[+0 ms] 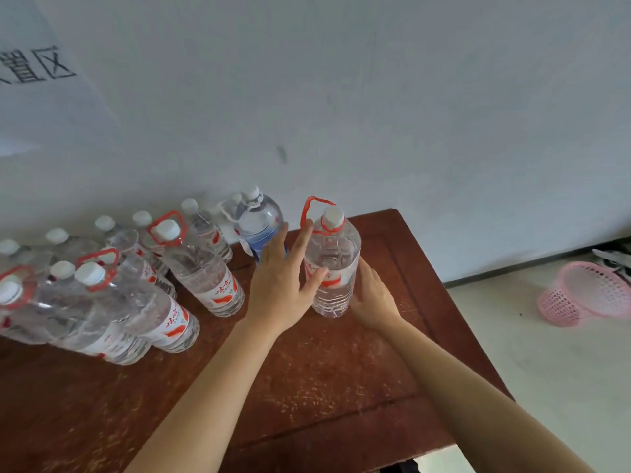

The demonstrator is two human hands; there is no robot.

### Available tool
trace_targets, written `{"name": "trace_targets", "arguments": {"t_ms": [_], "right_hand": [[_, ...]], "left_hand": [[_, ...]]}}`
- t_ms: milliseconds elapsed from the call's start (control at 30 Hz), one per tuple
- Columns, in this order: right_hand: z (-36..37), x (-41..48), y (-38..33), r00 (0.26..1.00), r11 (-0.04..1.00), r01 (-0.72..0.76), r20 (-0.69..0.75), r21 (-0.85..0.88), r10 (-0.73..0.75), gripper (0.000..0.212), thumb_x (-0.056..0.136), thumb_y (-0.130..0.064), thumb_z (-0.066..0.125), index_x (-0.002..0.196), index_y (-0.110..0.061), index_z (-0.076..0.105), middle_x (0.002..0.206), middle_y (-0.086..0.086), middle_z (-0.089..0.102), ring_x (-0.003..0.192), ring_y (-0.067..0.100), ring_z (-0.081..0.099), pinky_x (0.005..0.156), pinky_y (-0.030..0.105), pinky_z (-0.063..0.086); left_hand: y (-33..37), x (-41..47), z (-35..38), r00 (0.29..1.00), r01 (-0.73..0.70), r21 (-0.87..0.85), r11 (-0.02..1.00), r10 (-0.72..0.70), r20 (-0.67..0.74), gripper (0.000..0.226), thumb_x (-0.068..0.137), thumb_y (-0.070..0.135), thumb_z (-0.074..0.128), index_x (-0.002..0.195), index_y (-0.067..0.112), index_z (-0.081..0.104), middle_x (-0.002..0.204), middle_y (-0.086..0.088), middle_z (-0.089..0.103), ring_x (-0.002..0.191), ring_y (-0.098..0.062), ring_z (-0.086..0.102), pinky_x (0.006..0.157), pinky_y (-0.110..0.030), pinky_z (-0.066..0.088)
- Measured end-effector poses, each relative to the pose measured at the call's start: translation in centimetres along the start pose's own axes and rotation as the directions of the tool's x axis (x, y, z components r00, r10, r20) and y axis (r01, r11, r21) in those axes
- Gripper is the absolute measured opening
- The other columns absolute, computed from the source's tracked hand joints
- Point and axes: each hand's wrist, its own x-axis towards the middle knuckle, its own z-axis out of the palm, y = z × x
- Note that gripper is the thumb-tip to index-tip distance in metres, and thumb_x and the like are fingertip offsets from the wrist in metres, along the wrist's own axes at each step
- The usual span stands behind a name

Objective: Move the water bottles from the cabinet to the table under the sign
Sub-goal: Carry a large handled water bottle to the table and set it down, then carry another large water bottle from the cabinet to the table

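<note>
Two hands flank the bottle (333,264), standing upright on the table (392,353). Left hand (280,285) at nine o'clock, grip spread, thumb on the label; right hand (370,295) at four o'clock wraps the base, fingertips hidden. Other bottles (205,268) crowd in at nine.

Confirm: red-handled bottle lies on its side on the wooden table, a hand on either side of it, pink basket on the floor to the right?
Not quite. The red-handled bottle stands upright on the wooden table, cap up, not on its side; the head view shows this. The rest holds: the left hand and right hand are on either side of it, and the pink basket is on the floor to the right.
</note>
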Motion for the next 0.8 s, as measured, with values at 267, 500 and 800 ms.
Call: {"name": "trace_targets", "arguments": {"t_ms": [267,500,800], "right_hand": [[-8.1,-0.9,-9.4,0.873,0.974,0.198,-0.471,0.110,-0.125,0.056,0.104,-0.061,0.032,0.155,-0.039,0.034,0.166,-0.001,0.025,0.139,0.017,0.043,0.113,0.051,0.039],[-7.8,-3.0,-18.9,0.485,0.588,0.759,-0.361,-0.279,-0.797,0.064,0.104,-0.050,0.043,0.160,-0.023,0.028,0.169,0.011,0.016,0.156,0.029,0.015,0.126,0.051,0.012],[4.5,-16.0,-24.2,0.226,0.235,0.965,-0.089,-0.116,-0.970,0.069,0.102,-0.056,0.044,0.160,-0.021,0.028,0.168,0.018,0.015,0.155,0.038,0.011,0.120,0.064,0.016]], "left_hand": [[-3.1,-3.0,-9.7,0.899,0.204,0.222,0.954,-0.093,-0.428,0.063,0.106,0.056,0.024,0.160,0.024,0.026,0.165,-0.020,0.020,0.152,-0.041,0.019,0.119,-0.056,0.023],[-0.9,-11.8,-17.8,0.699,0.542,0.365,0.757,-0.166,-0.695,0.061,0.107,0.054,0.029,0.160,0.025,0.025,0.166,-0.023,0.012,0.153,-0.043,0.012,0.119,-0.064,0.016],[5.5,-34.2,-20.4,0.444,0.888,0.327,0.325,-0.414,-0.795,0.065,0.104,0.057,0.029,0.160,0.025,0.024,0.168,-0.020,0.008,0.154,-0.040,0.008,0.118,-0.066,0.016]]}}
